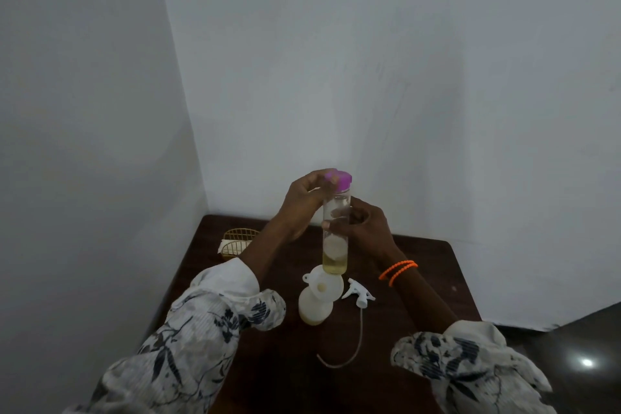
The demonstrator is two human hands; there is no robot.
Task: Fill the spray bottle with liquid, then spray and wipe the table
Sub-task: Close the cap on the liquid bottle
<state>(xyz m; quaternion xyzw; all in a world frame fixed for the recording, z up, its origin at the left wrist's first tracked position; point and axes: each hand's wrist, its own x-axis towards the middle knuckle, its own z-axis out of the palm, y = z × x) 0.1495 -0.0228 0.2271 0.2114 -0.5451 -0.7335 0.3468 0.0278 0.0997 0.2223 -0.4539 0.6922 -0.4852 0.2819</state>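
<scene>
From my remote seat: right hand is wrapped round the middle of the clear bottle, left hand pinches its purple cap. The bottle is upright, held above the funnel that sits in the white spray bottle near table centre. The trigger head lies at 3 o'clock of the spray bottle, tube trailing toward 6.

Risks as I judge them: the cap pops free and yellowish liquid slops; a fast pour overtops the funnel; a knock tips the light spray bottle.

Can't tell whether the cap is coming off or going on, nor the spray bottle's fill level. The wire basket at 10 o'clock is half hidden by the left arm; its contents are unclear.
</scene>
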